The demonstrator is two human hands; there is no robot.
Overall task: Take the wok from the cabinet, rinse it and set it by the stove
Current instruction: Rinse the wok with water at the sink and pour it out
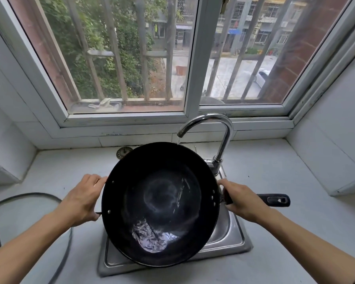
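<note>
Behind your steel sink (237, 240) a chrome tap (223, 138) runs water, a round strainer (123, 152) lies at its far left corner, a glass lid (65, 242) rests to its left, and a barred window (152, 58) stands beyond.

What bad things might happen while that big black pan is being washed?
The wok is wider than the sink, and water has pooled at its near edge, so tipping it further might spill water onto the counter. The tap stream lands right at the far rim, so it may splash outside. The left hand grips only a small side handle; wet, it might slip. The right hand holds the long handle.
</note>
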